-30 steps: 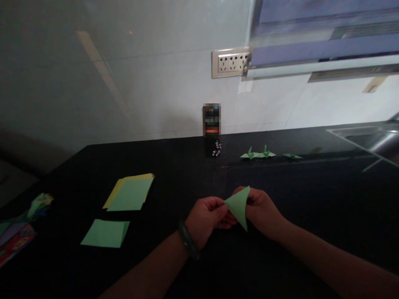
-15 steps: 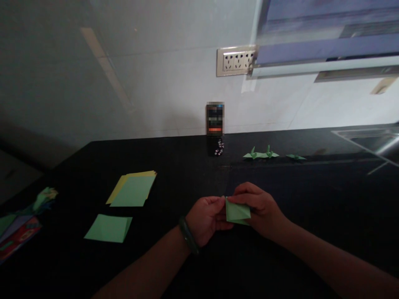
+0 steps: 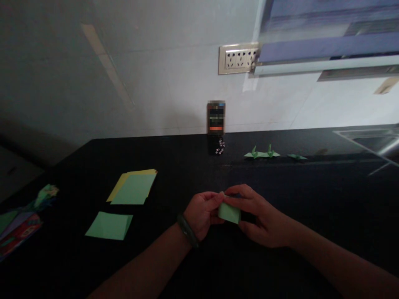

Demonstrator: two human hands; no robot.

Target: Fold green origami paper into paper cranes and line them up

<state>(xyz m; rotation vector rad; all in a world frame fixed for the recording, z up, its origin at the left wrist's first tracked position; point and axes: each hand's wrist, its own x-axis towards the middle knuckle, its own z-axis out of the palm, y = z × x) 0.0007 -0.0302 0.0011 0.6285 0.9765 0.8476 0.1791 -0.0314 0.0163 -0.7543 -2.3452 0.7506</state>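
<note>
Folded paper, green and single, is held between the two hands, above the counter. The left hand grasps it by the upper left corner, thumb pressed on top and fingers curled behind; a dark bangle circles that wrist. The right hand grasps it from the other side, forefinger along the top edge near the left thumb, its own thumb beside the lower right corner. How the fingers are set behind the paper cannot be told.

To the left of the hands, well apart from them, lies one pile of sheets, a green one on top and yellow beneath; how many it has cannot be counted. Just in front of it lies one green sheet with a fold toward its right end.

Beyond the right hand stand two green cranes, side by side, necks raised. A third green piece, lower and flatter, lies to their right. Left of these is one string of beads, at the foot of one upright dark block with a pixelated face, near the wall. One plate up there shows three sockets. At far left lies one red packet.
</note>
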